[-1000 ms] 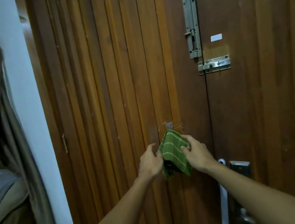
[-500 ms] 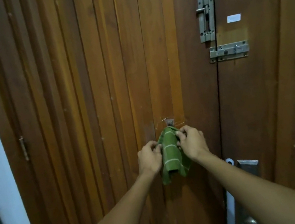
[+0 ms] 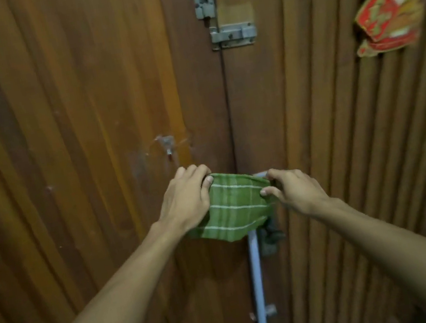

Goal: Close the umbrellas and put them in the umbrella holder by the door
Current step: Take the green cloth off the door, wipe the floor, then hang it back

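Green checked cloth point(image 3: 232, 207) with thin white lines is stretched between the two hands at the centre of the frame, in front of the seam where two wooden door leaves point(image 3: 86, 126) meet. The left hand point(image 3: 185, 199) pinches its left edge, fingers curled over the top and thumb on the face. The right hand point(image 3: 293, 189) pinches the right edge between thumb and forefinger. The cloth's long axis runs left to right, so each hand sits at one end, about level and equally near.

A small hook point(image 3: 168, 148) on the left door leaf lies above and to the left of the left hand, bare, apart from the cloth. That makes the left hand the nearer one to it, should the cloth go there.

No umbrella and no umbrella holder can be seen anywhere, so the task's own things lie outside the view and their direction cannot be told. A pale vertical bar point(image 3: 257, 281) drops below the cloth along the seam. Metal latches point(image 3: 233, 34) sit at the top centre, and a red and yellow ornament point(image 3: 389, 5) hangs at the upper right.
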